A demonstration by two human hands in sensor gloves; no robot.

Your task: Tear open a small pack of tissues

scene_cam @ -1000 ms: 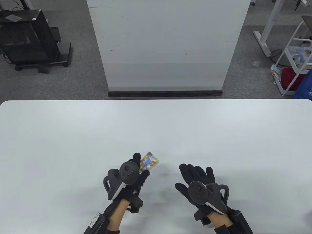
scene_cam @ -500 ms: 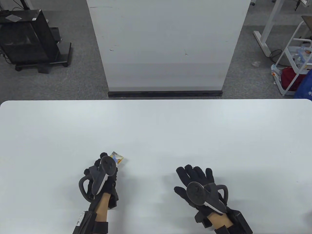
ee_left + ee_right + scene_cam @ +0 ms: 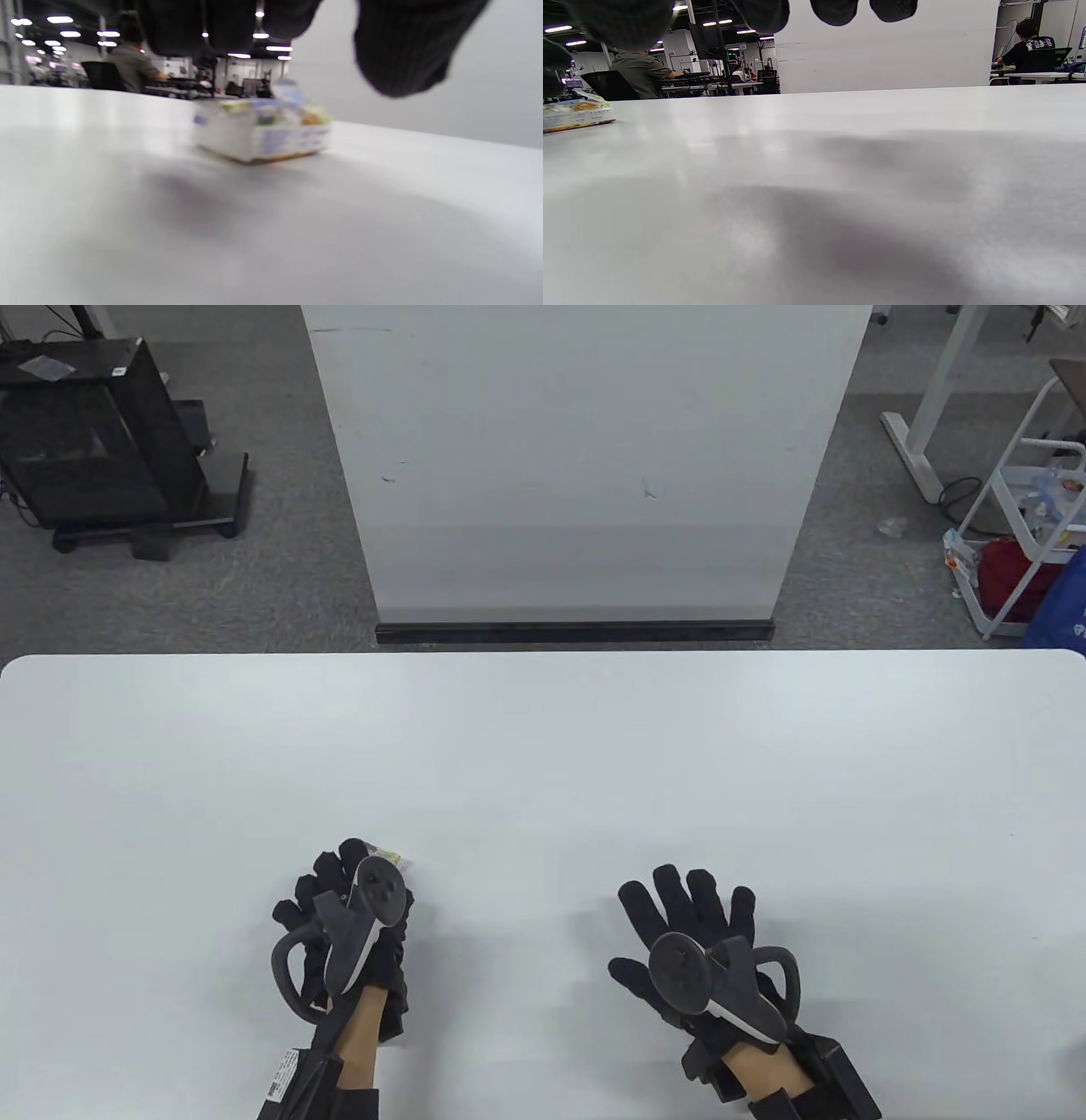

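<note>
Tissue pack (image 3: 261, 127): lying flat on the white surface (image 3: 543, 755), blurred in the left wrist view; printed wrapper with blue, yellow and orange; sitting near the front edge, left of centre. From the table view only a sliver (image 3: 389, 856) visible, peeking past the left hand's tracker.
Left hand (image 3: 344, 920): over the near-left part of the surface, palm down, tracker strapped on its back. No contact with the pack visible in the left wrist view; pack free on the surface below and beyond.
Left fingers (image 3: 401, 51): hanging in from the top edge of the left wrist view, raised above the pack, loosely spread, holding nothing.
Right hand (image 3: 691, 942): well apart from the pack, to its right, palm down over the surface.
Right fingers (image 3: 670, 891): fanned out and separate, gripping nothing; only the tips (image 3: 835, 10) seen at the top of the right wrist view.
Pack from the right wrist view (image 3: 575, 113): at the far left edge, flat on the surface.
Behind the surface: white upright panel (image 3: 585, 458) on a black base, grey carpet around it.
</note>
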